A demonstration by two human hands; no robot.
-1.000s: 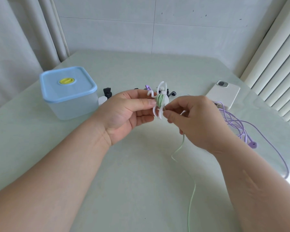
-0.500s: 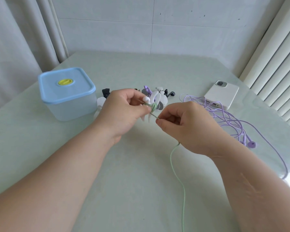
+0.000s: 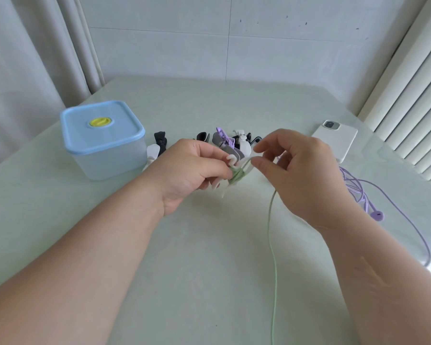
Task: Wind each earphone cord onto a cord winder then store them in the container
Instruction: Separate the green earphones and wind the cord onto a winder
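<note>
My left hand pinches a white cord winder with green cord wound round its middle. My right hand pinches the loose green earphone cord just right of the winder; the cord runs down toward the near table edge. A clear container with a blue lid and yellow knob stands shut at the left. A purple earphone cord lies tangled at the right, one earbud showing.
Behind my hands lies a heap of grey, black, white and purple winders. A black winder and a white one sit beside the container. A white phone rests at the back right. Curtains hang left, blinds right.
The right hand has carried the green cord round the winder, from below it up to its right side. The left hand has turned the winder slightly and lowered it.
</note>
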